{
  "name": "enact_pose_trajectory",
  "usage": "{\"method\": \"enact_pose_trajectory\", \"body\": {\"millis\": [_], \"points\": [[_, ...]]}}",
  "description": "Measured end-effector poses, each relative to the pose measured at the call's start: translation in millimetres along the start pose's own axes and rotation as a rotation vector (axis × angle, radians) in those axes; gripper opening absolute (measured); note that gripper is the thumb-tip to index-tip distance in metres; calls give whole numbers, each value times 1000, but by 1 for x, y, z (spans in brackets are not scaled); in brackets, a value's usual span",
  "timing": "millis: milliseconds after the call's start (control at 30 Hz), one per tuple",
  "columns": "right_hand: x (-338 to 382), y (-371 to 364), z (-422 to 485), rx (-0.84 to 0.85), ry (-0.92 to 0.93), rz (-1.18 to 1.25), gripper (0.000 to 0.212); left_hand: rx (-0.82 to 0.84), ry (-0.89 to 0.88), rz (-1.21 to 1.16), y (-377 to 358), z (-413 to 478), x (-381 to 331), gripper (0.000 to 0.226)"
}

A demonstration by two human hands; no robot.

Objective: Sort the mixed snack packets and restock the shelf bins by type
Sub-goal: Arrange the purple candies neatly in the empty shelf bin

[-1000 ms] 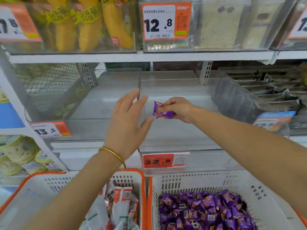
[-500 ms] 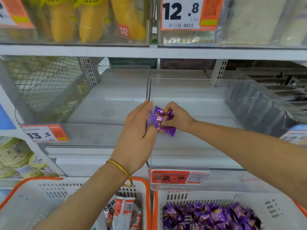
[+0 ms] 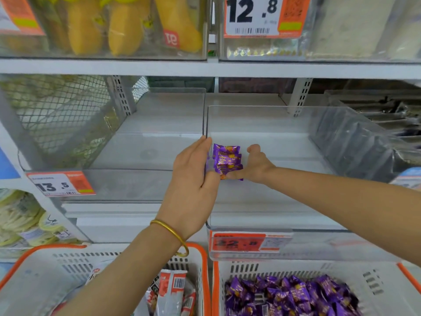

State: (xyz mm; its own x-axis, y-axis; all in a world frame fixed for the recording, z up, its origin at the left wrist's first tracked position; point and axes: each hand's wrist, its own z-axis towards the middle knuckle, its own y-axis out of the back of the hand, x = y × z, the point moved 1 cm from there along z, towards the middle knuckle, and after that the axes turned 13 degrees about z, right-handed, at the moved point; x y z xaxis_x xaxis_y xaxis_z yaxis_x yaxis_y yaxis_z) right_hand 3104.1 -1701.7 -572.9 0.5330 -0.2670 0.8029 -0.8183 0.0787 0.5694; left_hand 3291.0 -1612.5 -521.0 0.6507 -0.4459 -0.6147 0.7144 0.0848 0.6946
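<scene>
Purple packets (image 3: 226,161) stand in a small pile inside the clear bin (image 3: 319,245), close to its left wall. The left hand (image 3: 193,179), fingers straight, presses them from the left. The right hand (image 3: 256,166) props the other side with one finger, thumb lifted, probably to square the pile. Whether the left palm is inside the wall, I cannot tell.

Middle shelf (image 3: 246,99) carries transparent bins in a row: 22.8-tag bin (image 3: 284,201) around the fingers (image 3: 253,148) of the right hand (image 3: 256,166), 13.5-tag bin (image 3: 148,185) just left of them, mesh basket (image 3: 57,115) further left, dark-packet bin (image 3: 355,142) off to their right.
</scene>
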Motion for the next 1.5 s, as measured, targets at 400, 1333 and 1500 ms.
{"method": "enact_pose_trajectory", "body": {"millis": [400, 1333, 1500], "points": [[5, -17, 19, -61, -104, 308, 65, 16, 4, -8, -1, 0, 0, 67], [5, -14, 27, -5, -54, 342, 30, 31, 26, -57, 2, -2, 1, 58], [6, -17, 27, 0, -6, 309, 29, 33, 23, -36, 2, -2, 0, 63]]}}
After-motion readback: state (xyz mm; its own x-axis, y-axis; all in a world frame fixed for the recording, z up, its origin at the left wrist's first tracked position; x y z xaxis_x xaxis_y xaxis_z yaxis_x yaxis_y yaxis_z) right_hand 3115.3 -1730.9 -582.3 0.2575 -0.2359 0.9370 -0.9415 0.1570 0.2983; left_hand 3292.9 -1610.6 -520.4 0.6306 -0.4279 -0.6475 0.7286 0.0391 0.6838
